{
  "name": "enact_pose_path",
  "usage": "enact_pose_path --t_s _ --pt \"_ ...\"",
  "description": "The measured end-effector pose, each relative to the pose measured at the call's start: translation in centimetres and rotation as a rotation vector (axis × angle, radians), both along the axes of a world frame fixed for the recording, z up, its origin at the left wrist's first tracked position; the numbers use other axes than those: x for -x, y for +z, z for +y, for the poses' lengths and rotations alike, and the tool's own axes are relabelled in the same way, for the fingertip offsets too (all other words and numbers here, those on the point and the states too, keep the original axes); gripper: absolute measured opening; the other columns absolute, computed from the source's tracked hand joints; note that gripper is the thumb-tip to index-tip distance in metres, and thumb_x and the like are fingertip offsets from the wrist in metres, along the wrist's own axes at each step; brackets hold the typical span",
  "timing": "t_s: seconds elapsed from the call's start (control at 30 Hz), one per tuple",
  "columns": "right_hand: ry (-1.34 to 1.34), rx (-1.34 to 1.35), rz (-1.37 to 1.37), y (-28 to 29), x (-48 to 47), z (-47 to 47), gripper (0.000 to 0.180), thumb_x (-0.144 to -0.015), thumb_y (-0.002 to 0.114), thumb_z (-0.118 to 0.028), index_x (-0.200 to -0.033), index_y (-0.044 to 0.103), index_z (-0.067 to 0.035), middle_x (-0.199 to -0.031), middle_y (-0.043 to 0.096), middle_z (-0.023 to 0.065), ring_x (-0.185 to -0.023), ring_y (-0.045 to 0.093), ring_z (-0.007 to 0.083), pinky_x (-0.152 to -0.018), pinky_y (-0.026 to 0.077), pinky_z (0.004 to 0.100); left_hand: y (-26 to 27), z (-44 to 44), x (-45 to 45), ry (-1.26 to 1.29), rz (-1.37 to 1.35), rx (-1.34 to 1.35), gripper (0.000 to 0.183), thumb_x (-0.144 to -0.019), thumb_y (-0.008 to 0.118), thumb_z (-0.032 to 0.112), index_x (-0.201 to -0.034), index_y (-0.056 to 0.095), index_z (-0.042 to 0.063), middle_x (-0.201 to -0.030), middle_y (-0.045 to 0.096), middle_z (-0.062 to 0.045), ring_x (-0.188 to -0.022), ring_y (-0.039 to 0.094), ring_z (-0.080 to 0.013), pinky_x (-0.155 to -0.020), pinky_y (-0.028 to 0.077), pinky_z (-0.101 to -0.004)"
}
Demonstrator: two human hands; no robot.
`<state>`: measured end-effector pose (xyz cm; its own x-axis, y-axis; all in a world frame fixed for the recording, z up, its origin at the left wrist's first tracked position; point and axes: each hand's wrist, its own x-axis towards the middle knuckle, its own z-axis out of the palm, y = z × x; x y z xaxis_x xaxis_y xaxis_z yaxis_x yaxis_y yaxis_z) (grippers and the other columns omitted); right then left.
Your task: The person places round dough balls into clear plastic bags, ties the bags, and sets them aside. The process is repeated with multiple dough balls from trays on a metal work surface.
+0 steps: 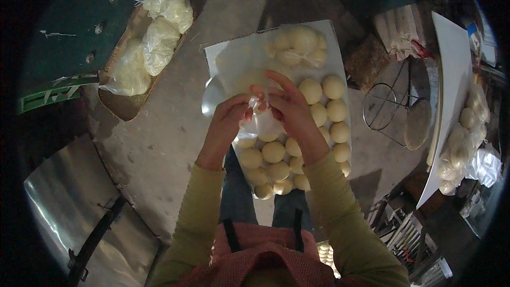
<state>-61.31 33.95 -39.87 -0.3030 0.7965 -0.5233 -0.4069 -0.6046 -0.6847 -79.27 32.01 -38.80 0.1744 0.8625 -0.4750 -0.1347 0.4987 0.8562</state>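
My left hand [232, 113] and my right hand [290, 107] meet over a white board [235, 52], with the fingers of both pinching a clear plastic bag [258, 121]. The gathered plastic shows between the fingertips; what the bag holds, if anything, is hard to make out. Rows of round, pale dough-like balls [273, 152] lie on the board under my wrists and to the right. Near the board's far edge sits a clear bag filled with similar balls [301, 46].
Several filled plastic bags [161, 44] rest in a long tray [123, 107] at the upper left. A round wire-framed stool [417, 123] stands to the right. Farther right, more bagged goods [458, 147] lie beside a white panel [446, 87]. Sheet metal [75, 183] is at the lower left.
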Motion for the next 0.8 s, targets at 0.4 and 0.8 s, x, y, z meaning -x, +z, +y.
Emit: enact_pose_path --t_s 0.4,0.8 --pt "-0.052 0.090 0.155 -14.0 2.2 6.5 0.026 -0.085 0.059 -0.013 -0.110 0.055 -0.006 -0.097 0.062 0.0055 -0.079 0.056 0.0107 -0.073 0.045 0.0265 -12.0 7.2 0.6 -0.248 0.307 -0.049 0.018 -0.081 0.062 0.018 -0.092 0.065 0.003 -0.071 0.059 -0.006 -0.058 0.054 -0.0129 -0.054 0.045 -0.0276" --pt "-0.010 -0.951 -1.135 -9.6 1.7 6.5 0.009 -0.080 0.061 -0.006 -0.089 0.060 -0.004 -0.085 0.061 0.0099 -0.078 0.058 0.0246 -0.075 0.046 0.0359 -7.8 4.1 2.3 0.048 0.627 -0.352 0.017 -0.078 0.067 0.018 -0.088 0.060 0.006 -0.095 0.059 -0.011 -0.061 0.057 -0.0197 -0.058 0.049 -0.0329"
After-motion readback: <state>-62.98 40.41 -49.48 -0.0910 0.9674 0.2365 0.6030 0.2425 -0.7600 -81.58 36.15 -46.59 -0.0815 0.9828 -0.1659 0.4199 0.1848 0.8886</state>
